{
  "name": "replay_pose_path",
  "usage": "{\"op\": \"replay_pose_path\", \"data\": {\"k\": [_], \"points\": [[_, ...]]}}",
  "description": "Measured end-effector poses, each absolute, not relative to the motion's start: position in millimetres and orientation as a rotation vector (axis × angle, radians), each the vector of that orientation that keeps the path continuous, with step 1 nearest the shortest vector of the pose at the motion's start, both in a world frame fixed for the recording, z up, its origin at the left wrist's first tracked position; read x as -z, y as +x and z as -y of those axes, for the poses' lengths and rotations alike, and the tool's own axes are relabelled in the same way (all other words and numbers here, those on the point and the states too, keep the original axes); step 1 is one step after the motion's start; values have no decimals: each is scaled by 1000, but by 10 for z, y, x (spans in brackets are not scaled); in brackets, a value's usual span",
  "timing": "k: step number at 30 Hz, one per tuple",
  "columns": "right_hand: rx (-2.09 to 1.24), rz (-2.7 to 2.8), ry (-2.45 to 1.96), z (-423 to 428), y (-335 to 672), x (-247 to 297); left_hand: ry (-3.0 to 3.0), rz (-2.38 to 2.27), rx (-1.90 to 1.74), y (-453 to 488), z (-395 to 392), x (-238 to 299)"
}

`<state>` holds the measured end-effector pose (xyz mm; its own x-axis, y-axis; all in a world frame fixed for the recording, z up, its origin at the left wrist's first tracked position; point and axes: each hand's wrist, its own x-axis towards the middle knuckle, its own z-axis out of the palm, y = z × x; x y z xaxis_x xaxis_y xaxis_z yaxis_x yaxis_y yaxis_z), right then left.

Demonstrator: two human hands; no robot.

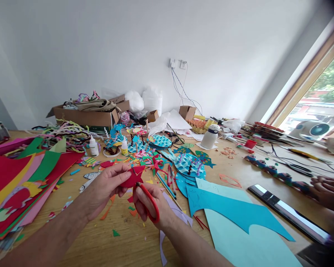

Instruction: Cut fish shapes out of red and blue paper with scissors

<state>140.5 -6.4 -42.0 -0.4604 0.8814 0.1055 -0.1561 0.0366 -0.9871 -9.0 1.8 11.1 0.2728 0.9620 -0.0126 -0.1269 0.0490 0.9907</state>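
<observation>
My left hand (111, 180) pinches a small red paper cutout (131, 178) between thumb and fingers. Red-handled scissors (149, 203) are gripped in my right hand (154, 202), their blades close against the cutout's lower edge and mostly hidden. Below and around my hands, the wooden tabletop (94, 241) carries scattered paper scraps, among them a green scrap (116, 233). Beyond them lies a heap of bright cut paper pieces (153, 159). Purple paper strips (171, 207) lie beside my right wrist.
Stacked coloured sheets (8, 174) lie left; blue sheets (233, 207) lie right. Glue bottles (94, 146), blue paper fish (189, 163), a white bottle (210, 137) and a cardboard box (86, 115) stand farther back. At the right edge, another person's hands (328, 193) touch an egg-carton caterpillar (272, 170).
</observation>
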Motion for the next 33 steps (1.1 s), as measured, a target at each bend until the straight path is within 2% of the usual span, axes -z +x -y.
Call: {"op": "replay_pose_path", "data": {"k": [33], "points": [[-1522, 1536, -904, 116, 1423, 270, 1222, -983, -1077, -99, -21, -125]]}}
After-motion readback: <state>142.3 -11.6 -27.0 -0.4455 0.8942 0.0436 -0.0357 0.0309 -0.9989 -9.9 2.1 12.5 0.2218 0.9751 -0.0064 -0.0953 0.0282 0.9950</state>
